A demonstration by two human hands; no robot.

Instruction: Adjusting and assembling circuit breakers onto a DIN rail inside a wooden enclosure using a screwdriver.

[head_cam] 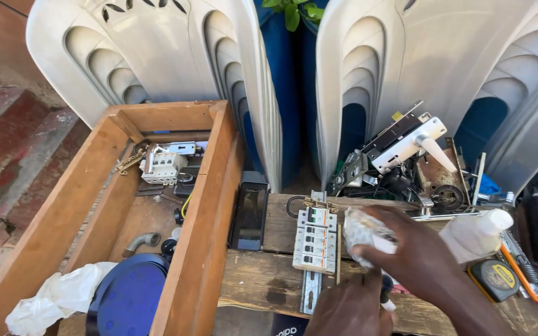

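Two hands worked low in the view. The left hand (351, 309) was curled shut around a thin white-tipped tool (386, 301), perhaps a screwdriver, though most of it was hidden. The right hand (415, 258) was clenched on a crumpled white cloth (363, 229), pressed against the right edge of the row of circuit breakers (314, 239).

One such row lay on the wooden bench (263, 280), clipped to one metal rail (309, 292) that stuck out below it; roughly five switches showed, all seated. Judging by the cloth, the wiping looked under way, with most of the row's face not yet touched.

Beside it lay one black phone-like slab (250, 210), one white plastic bottle (477, 233), one yellow tape measure (496, 277) and one orange pencil (518, 270).

Left of the bench stood one wooden crate (203, 205), holding one white rag (57, 298), one blue lid (129, 295), one grey pipe elbow (141, 241) and a second breaker unit (163, 165).

Further back sat one heap of door-lock parts (406, 155), then two pale plastic chairs (157, 56).
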